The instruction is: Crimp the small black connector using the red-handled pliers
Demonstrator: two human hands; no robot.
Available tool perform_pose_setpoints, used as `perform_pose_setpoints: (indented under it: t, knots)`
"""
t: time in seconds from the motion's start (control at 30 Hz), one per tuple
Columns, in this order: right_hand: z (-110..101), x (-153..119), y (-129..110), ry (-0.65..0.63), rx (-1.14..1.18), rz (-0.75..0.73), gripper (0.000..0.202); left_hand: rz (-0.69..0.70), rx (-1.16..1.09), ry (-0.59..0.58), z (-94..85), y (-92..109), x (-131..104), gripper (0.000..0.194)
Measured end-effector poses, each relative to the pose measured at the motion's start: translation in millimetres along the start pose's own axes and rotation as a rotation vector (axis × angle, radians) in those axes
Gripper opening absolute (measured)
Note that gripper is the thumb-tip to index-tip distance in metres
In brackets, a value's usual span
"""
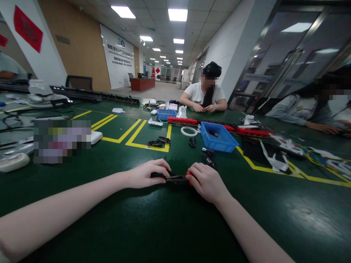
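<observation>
Low over the green table, my right hand (207, 182) is closed around the red grips of a pair of pliers (176, 178). Their metal jaws point left toward my left hand (148, 174). Between the fingers of that hand is a small black part (158, 175), its kind not clear. The jaw tips meet or overlap the black part; whether they grip it I cannot tell. Just beyond my right hand lies a black piece (209, 159) with a short silvery-black cylinder (207, 150) behind it.
A blue tray (219, 138) holding a dark item stands beyond my right hand. Black parts (159, 141), a black clump (192, 142) and a white ring (189, 131) lie ahead. A red strip (182, 120) crosses behind. A person (204, 93) sits opposite, others at the sides.
</observation>
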State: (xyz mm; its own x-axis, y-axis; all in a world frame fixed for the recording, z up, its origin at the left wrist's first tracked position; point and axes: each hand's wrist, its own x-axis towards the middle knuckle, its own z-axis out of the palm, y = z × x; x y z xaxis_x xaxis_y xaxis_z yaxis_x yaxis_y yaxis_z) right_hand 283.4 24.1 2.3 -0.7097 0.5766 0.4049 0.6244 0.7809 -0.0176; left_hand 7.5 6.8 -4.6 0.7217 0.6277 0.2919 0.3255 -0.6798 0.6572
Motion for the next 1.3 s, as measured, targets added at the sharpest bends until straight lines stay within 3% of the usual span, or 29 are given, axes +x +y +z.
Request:
perform_pose_setpoints:
  t: [1.3]
  knots:
    - [-1.7,2.5,-1.2,-0.004,-0.082,-0.004,0.041,-0.014,0.013,-0.007,-2.0,-3.7,0.9,0.015]
